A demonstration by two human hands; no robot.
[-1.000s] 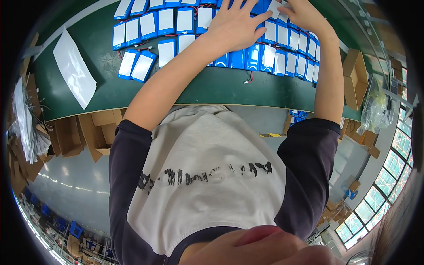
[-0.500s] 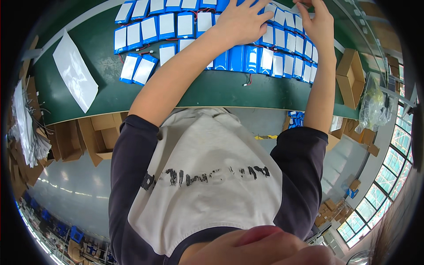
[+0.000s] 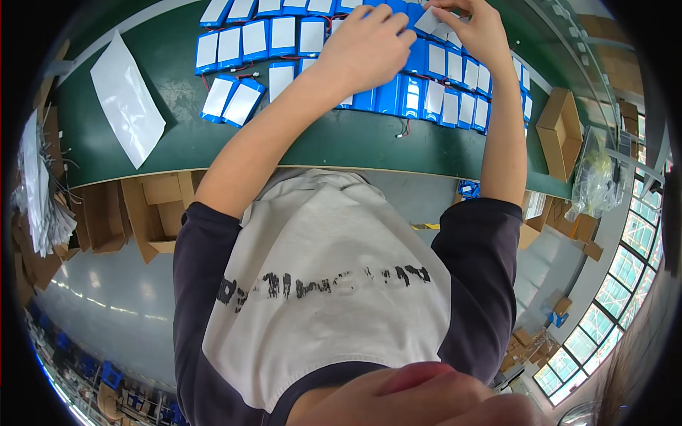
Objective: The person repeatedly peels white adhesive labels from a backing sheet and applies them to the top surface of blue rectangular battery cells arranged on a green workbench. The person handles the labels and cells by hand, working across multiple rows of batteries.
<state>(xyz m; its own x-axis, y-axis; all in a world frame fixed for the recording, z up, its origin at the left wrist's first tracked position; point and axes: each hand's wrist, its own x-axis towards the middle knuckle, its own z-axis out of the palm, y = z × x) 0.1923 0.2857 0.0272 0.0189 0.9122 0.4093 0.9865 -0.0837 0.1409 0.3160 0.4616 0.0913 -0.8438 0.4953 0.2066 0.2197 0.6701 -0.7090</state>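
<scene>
Rows of flat blue battery packs [image 3: 388,96] with thin red and black leads lie on the green table, most with a white rectangular patch on top. My left hand [image 3: 371,48] is over the middle rows, fingers curled down and their tips hidden, so what they hold, if anything, cannot be made out. To its right, at the far rows, my right hand [image 3: 477,30] pinches a small white sticker [image 3: 428,21] between thumb and fingers, just above the packs. Several packs near the left hand show bare blue tops. Two packs [image 3: 232,99] lie apart at the left.
A large glossy white sheet [image 3: 128,99] lies on the left of the green table [image 3: 185,145]. An open cardboard box [image 3: 560,135] stands at the right end, beside a clear plastic bag [image 3: 598,170]. More cardboard boxes [image 3: 158,213] sit below the table edge at the left.
My left hand has drawn slightly nearer and its spread fingers have curled. My right hand has moved left and now has a white sticker at its fingertips. The view has shifted a little.
</scene>
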